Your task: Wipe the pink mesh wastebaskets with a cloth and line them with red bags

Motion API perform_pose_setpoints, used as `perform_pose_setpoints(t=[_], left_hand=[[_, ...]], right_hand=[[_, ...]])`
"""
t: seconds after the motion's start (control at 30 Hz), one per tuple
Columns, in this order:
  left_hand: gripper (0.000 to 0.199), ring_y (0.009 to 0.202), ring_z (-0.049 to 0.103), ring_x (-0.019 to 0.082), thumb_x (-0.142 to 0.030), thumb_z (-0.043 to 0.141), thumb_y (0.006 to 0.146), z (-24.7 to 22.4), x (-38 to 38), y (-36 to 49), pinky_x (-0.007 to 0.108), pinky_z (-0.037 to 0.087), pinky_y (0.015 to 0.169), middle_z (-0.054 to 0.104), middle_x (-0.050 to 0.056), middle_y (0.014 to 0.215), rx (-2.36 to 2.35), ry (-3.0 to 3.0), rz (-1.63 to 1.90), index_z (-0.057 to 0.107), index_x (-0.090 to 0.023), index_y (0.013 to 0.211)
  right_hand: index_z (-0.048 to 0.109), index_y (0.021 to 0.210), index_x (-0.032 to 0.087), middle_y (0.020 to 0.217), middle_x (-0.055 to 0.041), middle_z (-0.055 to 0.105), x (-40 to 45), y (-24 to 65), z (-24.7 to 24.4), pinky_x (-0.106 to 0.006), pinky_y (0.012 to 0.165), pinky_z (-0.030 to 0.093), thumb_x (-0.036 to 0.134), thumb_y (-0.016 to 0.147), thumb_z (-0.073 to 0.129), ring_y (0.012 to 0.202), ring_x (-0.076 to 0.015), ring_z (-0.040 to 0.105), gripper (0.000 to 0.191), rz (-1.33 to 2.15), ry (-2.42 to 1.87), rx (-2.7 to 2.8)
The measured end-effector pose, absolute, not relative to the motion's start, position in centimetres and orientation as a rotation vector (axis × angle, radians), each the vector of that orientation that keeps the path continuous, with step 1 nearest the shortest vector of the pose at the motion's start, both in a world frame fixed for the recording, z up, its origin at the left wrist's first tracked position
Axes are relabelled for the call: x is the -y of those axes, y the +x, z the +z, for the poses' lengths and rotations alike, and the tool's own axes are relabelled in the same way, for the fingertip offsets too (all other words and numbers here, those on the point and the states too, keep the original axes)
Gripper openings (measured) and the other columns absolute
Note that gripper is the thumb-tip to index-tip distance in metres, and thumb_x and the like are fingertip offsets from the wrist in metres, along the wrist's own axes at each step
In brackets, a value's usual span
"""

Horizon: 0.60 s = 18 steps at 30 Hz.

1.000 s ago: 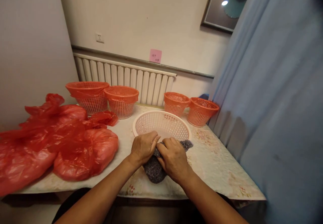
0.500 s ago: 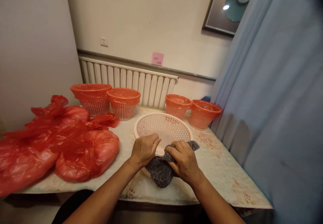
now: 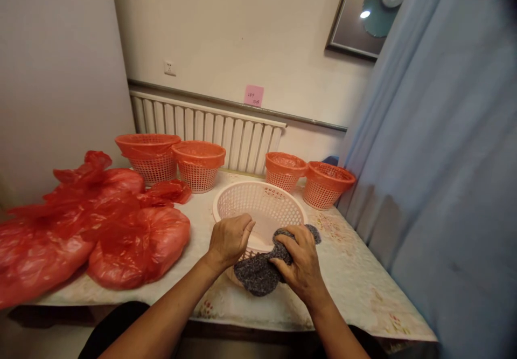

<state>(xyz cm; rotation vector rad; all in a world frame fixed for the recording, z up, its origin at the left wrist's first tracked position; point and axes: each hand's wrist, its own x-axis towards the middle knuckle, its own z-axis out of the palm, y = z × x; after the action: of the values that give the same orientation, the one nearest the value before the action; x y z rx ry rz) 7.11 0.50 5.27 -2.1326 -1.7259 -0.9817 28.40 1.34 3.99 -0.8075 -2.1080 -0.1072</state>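
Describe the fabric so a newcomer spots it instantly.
On the flowered tablecloth, find the wide pale basket. At its near rim, the right hand holds the speckled fabric. Its dark grey sets it apart from that basket and the red bags.

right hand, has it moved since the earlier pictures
Yes: judged against the pink paper note, the right hand has moved to the right, farther from the left hand.

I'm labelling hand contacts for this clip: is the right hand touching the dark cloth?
Touching. The head view shows the right hand wrapped around the dark cloth, which sticks out on both sides of the grip.
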Motion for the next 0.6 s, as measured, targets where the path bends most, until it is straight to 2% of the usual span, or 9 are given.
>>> perform_pose_setpoints(t=[0.17,0.6], left_hand=[[0.032,0.069,0.061,0.017,-0.033,0.032,0.097,5.2,-0.4,7.2,0.027,0.033,0.061,0.067,0.001,0.072,1.711,-2.106,-0.979,0.054,-0.022,0.076],[0.031,0.066,0.061,0.017,-0.03,0.033,0.097,4.7,-0.3,7.2,0.028,0.033,0.06,0.066,0.002,0.069,1.607,-2.048,-1.0,0.054,-0.021,0.076]], right_hand=[[0.063,0.098,0.024,0.108,-0.0067,0.056,-1.1,27.7,3.3,-0.053,0.105,0.028,0.048,0.081,0.063,0.107,-0.0269,0.048,0.029,-0.125,-0.806,2.004],[0.065,0.093,0.023,0.102,-0.005,0.057,-1.3,27.2,2.7,-0.052,0.103,0.031,0.036,0.086,0.06,0.103,-0.0236,0.049,0.016,-0.18,-0.779,1.911]])
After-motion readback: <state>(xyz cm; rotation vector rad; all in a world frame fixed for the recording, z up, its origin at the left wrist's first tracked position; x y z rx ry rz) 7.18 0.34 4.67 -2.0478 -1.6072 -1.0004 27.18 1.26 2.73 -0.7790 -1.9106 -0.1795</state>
